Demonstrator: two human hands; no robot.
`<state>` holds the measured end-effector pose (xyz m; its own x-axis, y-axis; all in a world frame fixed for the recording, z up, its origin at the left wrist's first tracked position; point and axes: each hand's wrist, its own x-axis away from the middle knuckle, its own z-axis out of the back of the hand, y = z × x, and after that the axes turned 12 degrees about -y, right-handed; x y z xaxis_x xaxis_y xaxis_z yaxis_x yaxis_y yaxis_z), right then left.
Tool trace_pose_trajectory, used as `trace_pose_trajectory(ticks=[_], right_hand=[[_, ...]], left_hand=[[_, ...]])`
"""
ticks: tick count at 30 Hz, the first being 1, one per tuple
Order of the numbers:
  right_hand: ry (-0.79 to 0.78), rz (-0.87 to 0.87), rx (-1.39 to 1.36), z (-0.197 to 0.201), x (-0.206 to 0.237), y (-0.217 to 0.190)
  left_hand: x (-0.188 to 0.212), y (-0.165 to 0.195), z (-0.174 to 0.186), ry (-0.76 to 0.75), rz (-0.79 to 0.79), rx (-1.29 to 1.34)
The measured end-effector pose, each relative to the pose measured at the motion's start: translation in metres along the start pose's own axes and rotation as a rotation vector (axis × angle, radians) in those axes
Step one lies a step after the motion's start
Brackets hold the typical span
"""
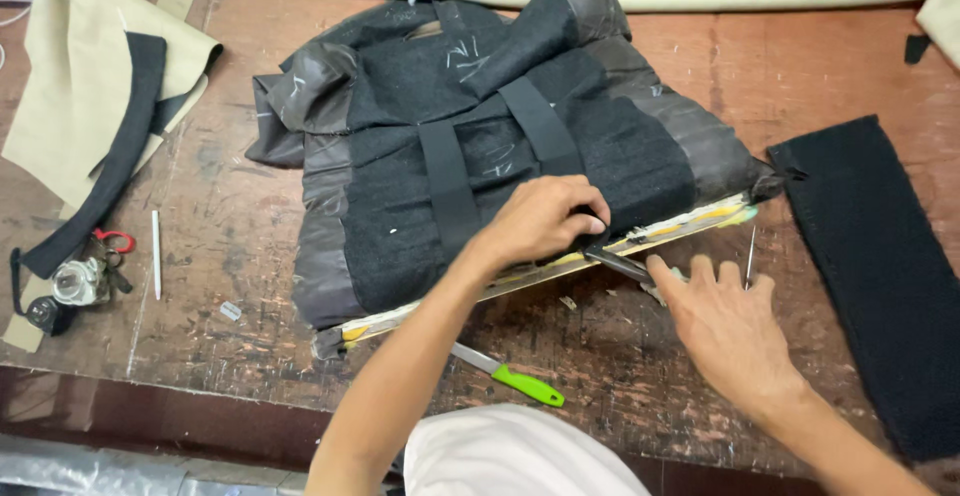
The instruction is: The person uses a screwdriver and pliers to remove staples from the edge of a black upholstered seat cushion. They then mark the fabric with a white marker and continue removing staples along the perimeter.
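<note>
At the worktop's (230, 226) front edge, the left hand (545, 218) grips a black strap (548, 126) taut over the cushion (500, 156); the right hand (725, 326) lies released, steadying a metal tool (620, 263).

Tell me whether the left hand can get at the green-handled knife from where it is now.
Probably yes. The green-handled knife lies bare on the table just under the left forearm, nothing on it; the left hand, pressing the black cushion cover, need only draw back.
</note>
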<state>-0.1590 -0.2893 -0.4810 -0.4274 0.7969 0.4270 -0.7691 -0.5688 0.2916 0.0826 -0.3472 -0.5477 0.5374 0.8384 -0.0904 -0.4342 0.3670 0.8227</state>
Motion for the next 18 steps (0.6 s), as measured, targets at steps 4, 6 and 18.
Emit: trace_pose_trajectory(ticks=[4, 6, 18], right_hand=[[0.034, 0.081, 0.257, 0.015, -0.012, 0.006], [0.103, 0.177, 0.329, 0.016, -0.025, 0.017], [-0.324, 0.193, -0.134, -0.01, -0.087, 0.035]], left_hand=[[0.006, 0.011, -0.005, 0.108, -0.031, -0.044], [0.006, 0.009, -0.004, 0.135, -0.032, -0.019], [-0.007, -0.041, -0.005, 0.173, -0.143, 0.025]])
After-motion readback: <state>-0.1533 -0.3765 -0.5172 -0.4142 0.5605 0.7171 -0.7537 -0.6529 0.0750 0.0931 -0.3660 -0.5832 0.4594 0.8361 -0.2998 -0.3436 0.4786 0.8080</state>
